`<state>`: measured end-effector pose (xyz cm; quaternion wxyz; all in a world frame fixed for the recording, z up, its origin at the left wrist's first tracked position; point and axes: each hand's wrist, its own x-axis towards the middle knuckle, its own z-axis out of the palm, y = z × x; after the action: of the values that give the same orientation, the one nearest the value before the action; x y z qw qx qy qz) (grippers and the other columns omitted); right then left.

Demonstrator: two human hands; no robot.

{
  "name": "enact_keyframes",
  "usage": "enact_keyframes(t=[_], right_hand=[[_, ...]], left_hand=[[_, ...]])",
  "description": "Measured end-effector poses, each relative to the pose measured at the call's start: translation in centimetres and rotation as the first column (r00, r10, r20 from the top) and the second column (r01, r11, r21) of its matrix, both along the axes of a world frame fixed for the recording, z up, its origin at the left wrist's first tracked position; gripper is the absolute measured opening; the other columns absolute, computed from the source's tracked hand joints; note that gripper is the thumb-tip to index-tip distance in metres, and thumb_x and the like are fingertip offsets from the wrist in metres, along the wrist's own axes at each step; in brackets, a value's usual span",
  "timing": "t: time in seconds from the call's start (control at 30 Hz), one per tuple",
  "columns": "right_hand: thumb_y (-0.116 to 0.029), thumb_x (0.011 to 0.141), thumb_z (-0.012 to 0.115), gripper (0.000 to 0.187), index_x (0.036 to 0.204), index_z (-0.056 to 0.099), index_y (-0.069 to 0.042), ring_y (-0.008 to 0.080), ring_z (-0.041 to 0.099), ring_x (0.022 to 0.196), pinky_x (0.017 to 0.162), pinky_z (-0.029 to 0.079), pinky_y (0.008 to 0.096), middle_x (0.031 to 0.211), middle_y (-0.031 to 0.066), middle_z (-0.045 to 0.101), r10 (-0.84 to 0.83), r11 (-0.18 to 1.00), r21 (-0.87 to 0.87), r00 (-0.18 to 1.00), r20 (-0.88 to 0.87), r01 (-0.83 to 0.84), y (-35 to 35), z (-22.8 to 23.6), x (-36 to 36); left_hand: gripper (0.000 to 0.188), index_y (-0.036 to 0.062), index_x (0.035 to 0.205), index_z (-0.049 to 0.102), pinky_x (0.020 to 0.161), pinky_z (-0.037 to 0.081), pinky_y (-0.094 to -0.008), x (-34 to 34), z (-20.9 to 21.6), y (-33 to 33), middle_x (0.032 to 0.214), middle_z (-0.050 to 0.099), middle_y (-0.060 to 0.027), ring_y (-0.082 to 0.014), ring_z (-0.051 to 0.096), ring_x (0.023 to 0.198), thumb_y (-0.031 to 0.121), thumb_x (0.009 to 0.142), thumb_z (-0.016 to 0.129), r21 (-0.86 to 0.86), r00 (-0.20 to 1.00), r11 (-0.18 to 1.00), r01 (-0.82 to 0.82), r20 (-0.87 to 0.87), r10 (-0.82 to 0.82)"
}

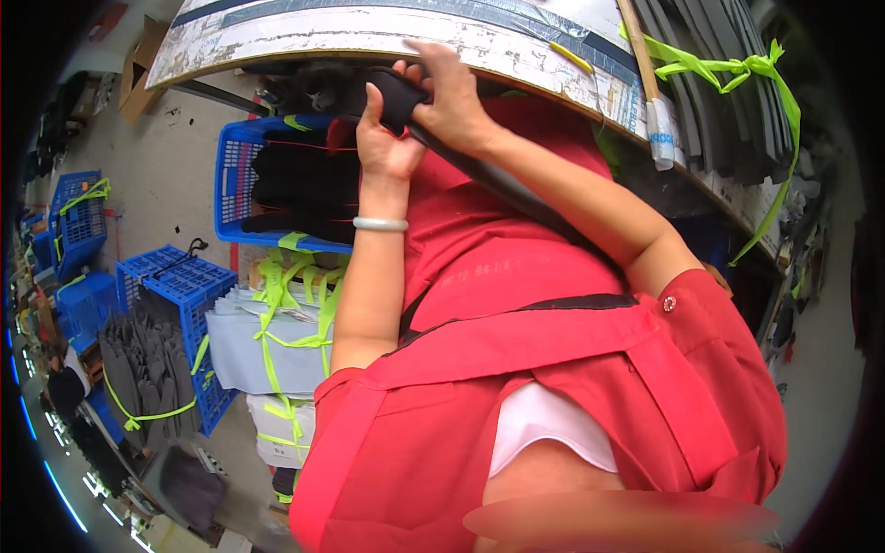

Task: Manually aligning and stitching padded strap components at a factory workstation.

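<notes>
Just under the near edge of the worktable, both my hands are at a folded piece of black fabric. My left hand has its palm turned up and thumb raised, with its fingers passing behind the fabric and gripping it. From the right, my right hand pinches the fabric's edge near its thumb, while its forefinger reaches out toward the table edge, slightly blurred. A long dark strip runs from the hands beneath my right forearm across the red apron. Whether it joins the folded piece cannot be told.
A blue crate with black fabric pieces stands left of my hands. Tied grey bundles and other blue crates lie farther left. On the worktable are a yellow cutter, a wooden stick and strapped grey sheets.
</notes>
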<state>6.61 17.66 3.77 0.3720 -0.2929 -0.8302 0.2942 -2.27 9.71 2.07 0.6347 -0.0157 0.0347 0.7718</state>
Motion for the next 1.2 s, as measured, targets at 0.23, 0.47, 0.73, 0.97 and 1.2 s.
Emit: enact_keyframes(t=[0.23,0.47,0.73,0.97,1.2], right_hand=[[-0.008,0.072,0.067,0.066,0.133,0.047,-0.022,0.0287,0.043,0.119,0.098,0.033,0.0433,0.130,0.0074,0.046,0.025,0.993,0.102,0.947,0.319,-0.061,1.2,-0.7,0.1],[-0.034,0.077,0.070,0.065,0.135,0.047,-0.017,0.0276,0.036,0.130,0.104,0.030,0.0427,0.139,0.0042,0.043,0.200,0.905,0.161,0.730,0.654,-0.393,-3.1,1.0,6.8],[-0.011,0.078,0.056,0.060,0.136,0.044,-0.012,0.0329,0.063,0.095,0.078,0.054,0.0458,0.141,0.0106,0.044,0.366,0.916,-0.139,0.644,0.672,-0.375,-3.1,1.4,5.8],[-0.010,0.078,0.056,0.037,0.115,0.052,-0.006,0.0376,0.062,0.093,0.072,0.054,0.0483,0.118,0.0116,0.055,0.388,0.919,-0.220,0.648,0.655,-0.327,-1.7,-1.6,3.9],[-0.007,0.076,0.055,0.025,0.100,0.058,-0.004,0.0370,0.063,0.092,0.075,0.053,0.0465,0.115,0.0160,0.060,0.440,0.896,-0.285,0.592,0.675,-0.342,-1.3,-2.7,1.7]], left_hand=[[0.049,-0.0009,0.129,0.047,0.110,0.033,-0.0426,1.8,-2.3,1.0,0.131,0.052,-0.0164,-0.0297,0.046,0.125,0.030,0.093,0.059,-0.159,0.996,0.986,0.041,0.088,-0.027],[0.023,-0.0001,0.107,0.058,0.095,0.048,-0.0431,-0.4,-5.6,1.7,0.096,0.063,-0.0122,-0.0295,0.061,0.098,0.016,0.091,0.058,-0.206,0.991,0.978,-0.005,0.133,0.034],[0.034,0.0028,0.107,0.053,0.091,0.049,-0.0440,0.3,-2.6,1.3,0.088,0.060,-0.0107,-0.0293,0.061,0.094,0.033,0.094,0.058,-0.251,0.995,0.965,-0.072,-0.092,0.050],[0.037,0.0008,0.098,0.056,0.094,0.048,-0.0466,1.2,-5.0,2.1,0.090,0.061,-0.0110,-0.0312,0.061,0.093,0.037,0.091,0.061,-0.351,1.000,0.936,0.001,-0.028,-0.011],[0.019,-0.0018,0.100,0.056,0.082,0.049,-0.0383,0.3,-7.1,2.1,0.075,0.057,-0.0059,-0.0201,0.056,0.075,0.010,0.087,0.064,-0.332,0.998,0.943,-0.017,0.044,0.034]])
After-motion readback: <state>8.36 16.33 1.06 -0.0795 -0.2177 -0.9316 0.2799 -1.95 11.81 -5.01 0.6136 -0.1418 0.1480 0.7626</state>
